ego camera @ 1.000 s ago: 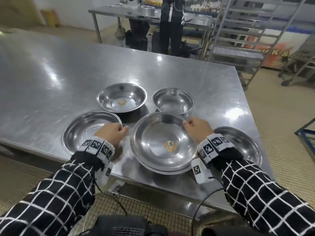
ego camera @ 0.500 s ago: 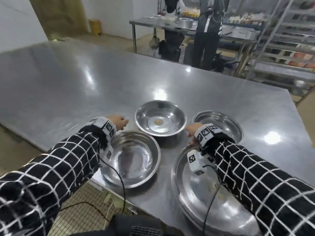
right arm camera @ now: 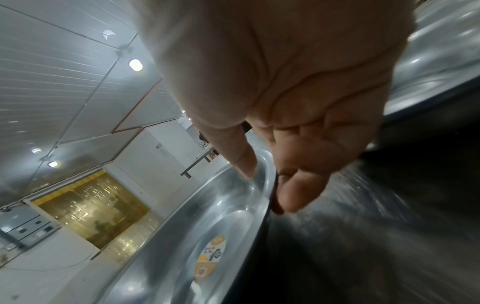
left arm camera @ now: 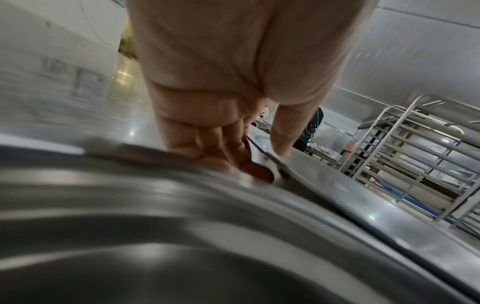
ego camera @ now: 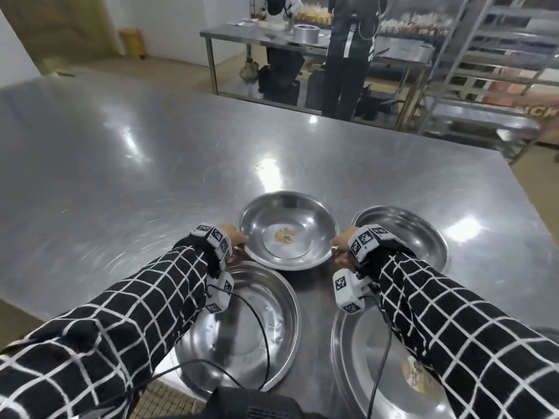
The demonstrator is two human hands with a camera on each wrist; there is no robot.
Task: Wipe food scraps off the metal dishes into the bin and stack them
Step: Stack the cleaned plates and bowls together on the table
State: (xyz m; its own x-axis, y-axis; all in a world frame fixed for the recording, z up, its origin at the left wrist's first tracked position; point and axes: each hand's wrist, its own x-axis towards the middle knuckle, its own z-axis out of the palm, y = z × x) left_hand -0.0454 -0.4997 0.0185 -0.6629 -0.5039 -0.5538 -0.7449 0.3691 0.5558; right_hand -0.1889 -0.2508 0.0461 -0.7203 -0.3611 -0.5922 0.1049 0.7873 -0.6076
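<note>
Pinching the centre bowl [ego camera: 286, 229] by opposite sides of its rim: left hand [ego camera: 234, 237] clamped on the left edge, thumb on top and fingers [left arm camera: 207, 144] curled beneath, as seen from the left wrist; right hand [ego camera: 341, 247] clamped on the right edge, thumb over the lip and fingers [right arm camera: 293, 193] tucked under the rim, as seen from the right wrist. Bowl [right arm camera: 221, 216] carrying a yellow-and-white sticker [ego camera: 284, 235] on its flat bottom, resting on or just above the steel desk [ego camera: 121, 176]; cannot tell which. Just nearer than the left grip, a wide shallow dish [ego camera: 242, 328] lying on the desk under the left forearm, close to the front edge. Beside the right grip, to the right, a smaller bowl [ego camera: 405, 237], partly hidden by the right sleeve [ego camera: 453, 328]. Nearest on the right, a large dish [ego camera: 363, 373] with a yellow label [ego camera: 416, 376] inside, also partly covered by that sleeve. Both wrists wearing white marker blocks [ego camera: 361, 240] with cables trailing back. Beyond the desk, a second steel table [ego camera: 257, 34], two people standing at it, and tall metal racks [ego camera: 499, 55] at the right.
</note>
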